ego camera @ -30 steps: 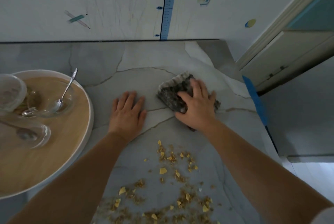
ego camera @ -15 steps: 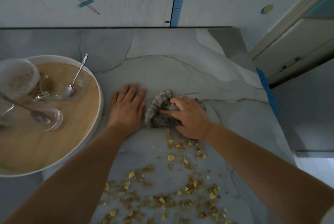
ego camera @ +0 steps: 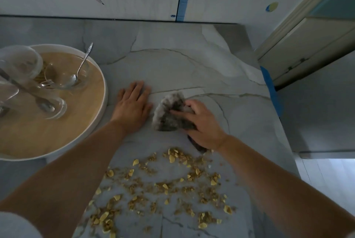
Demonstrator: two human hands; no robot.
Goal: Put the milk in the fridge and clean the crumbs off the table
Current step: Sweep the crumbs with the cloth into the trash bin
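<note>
Okay, round tray [ego camera: 104, 91] with glass bowls [ego camera: 63, 76] and spoons [ego camera: 82, 66] sits at the surface's [ego camera: 182, 64] left edge. The left grip [ego camera: 132, 107] lies flat just beside it, fingers straight, palm down. Right grip [ego camera: 201, 124] is clamped on a bunched grey cloth [ego camera: 167, 114] mid-surface, with crumbs [ego camera: 163, 186] scattered toward the near edge.

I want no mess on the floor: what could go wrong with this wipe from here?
The crumbs lie nearer the person than the cloth; pulling it that way may sweep them off the table. The cloth, bunched under the right hand, may skip some.
</note>
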